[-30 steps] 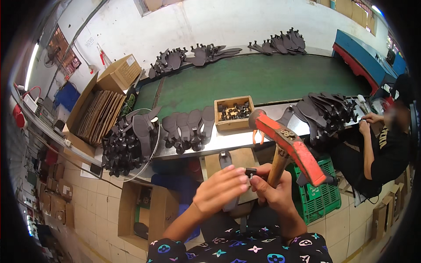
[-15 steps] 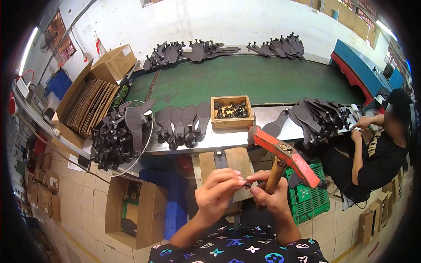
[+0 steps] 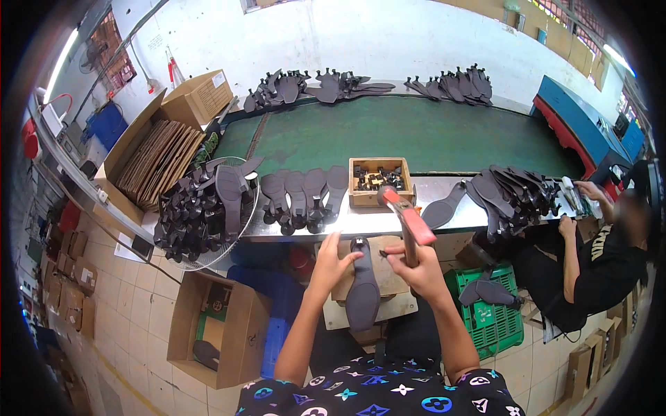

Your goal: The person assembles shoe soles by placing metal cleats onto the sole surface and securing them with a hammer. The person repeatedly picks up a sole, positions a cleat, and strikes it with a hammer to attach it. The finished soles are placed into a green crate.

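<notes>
A dark sole with a heel (image 3: 363, 299) rests on a tan work block (image 3: 393, 286) in front of me, its heel end pointing away. Along its left side is my left hand (image 3: 331, 269), open, fingers stretched out and thumb reaching toward the sole near the heel. My right hand (image 3: 422, 274), to the right of the sole, is closed around the handle of a hammer (image 3: 415, 225) with a worn red head, held upright. Between that hand's thumb and forefinger is a small black piece (image 3: 383, 254), apart from the heel.
A wooden box (image 3: 381, 201) of small black pieces stands on the metal bench edge. Heeled soles (image 3: 305, 194) lie left of it, more (image 3: 510, 197) right. A wire basket (image 3: 236, 239) holds others. Beyond runs a green conveyor belt (image 3: 416, 132). A co-worker (image 3: 590, 256) sits right, near a green crate (image 3: 489, 312).
My hands, earlier together at the small piece, have parted. The left has moved to the sole's left side; the right, with hammer and small piece, is now right of the heel.
</notes>
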Available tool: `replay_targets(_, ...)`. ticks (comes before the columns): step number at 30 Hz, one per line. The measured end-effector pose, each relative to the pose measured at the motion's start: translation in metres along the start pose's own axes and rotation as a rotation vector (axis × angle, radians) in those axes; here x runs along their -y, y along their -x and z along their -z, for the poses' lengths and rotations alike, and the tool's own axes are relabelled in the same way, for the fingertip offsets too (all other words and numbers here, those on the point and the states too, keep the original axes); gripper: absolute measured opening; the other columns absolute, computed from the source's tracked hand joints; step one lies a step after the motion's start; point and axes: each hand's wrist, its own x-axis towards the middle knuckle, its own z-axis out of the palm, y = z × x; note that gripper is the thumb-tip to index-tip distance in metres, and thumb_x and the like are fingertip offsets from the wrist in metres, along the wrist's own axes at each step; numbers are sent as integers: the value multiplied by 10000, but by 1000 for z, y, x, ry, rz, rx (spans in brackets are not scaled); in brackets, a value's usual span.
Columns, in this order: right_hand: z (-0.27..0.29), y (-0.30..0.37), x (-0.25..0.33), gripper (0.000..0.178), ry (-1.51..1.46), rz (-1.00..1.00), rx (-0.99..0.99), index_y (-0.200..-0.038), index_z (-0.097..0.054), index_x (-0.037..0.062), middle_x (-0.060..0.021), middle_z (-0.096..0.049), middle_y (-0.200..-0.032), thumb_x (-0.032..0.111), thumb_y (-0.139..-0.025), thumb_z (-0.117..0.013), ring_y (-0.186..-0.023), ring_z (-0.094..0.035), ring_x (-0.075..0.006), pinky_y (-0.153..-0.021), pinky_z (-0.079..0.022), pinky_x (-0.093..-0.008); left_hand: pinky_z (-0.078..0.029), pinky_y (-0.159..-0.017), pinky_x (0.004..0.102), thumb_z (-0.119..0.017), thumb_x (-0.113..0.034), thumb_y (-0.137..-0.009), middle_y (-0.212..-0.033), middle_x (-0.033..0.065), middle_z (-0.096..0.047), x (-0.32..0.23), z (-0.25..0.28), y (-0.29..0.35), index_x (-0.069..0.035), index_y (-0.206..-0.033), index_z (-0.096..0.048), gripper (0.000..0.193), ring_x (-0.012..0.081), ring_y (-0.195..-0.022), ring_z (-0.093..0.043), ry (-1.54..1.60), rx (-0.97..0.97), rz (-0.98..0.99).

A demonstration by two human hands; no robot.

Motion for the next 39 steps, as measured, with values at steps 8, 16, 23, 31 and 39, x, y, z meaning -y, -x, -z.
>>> replay_targets(8, -7, -48, -46, 265, 252, 108, 16, -1046, -699, -33, -11, -622, -722, 161, -869, -733, -631, -517, -66, -576, -412, -247, -521, -749, 341, -772, -171, -818, -919, 126, -711, -2, -19, -7, -29, -997, -736, 231, 235, -814, -679, 212, 43, 76)
replay_targets(16, -17, -58, -69, 216, 391, 196, 129, -1017, -676, -14, -180, -676, -819, 139, -865, -690, -750, -671, -302, -718, -509, -370, -513, -686, 296, -794, -87, -786, -841, 96, -689, 1, -21, 7, 22, -994, -716, 248, 158, -756, -661, 308, 39, 192)
replay_targets(23, -20, -55, -66, 248, 418, 299, 112, -1043, -655, 1, -173, -668, -942, 102, -821, -698, -857, -643, -373, -775, -510, -394, -528, -733, 299, -824, -157, -790, -896, 94, -730, 6, -18, 4, 16, -1018, -712, 308, 140, -805, -674, 220, 68, 104)
replay_targets(31, -15, -47, -57, 218, 556, 294, 67, -1030, -658, -2, -156, -666, -912, 103, -842, -696, -860, -649, -379, -770, -514, -385, -525, -752, 311, -788, -166, -822, -905, 106, -738, 5, -16, -1, -2, -1050, -731, 286, 166, -814, -681, 237, 140, 121)
replay_targets(39, -22, 4, 10, 244, 267, 126, -34, -1195, -589, -11, -44, -521, -661, 135, -1004, -546, -576, -467, -85, -536, -386, -299, -523, -784, 241, -728, -70, -862, -994, 29, -744, 9, -11, -3, -5, -1117, -735, 264, 74, -886, -639, 591, 304, 384)
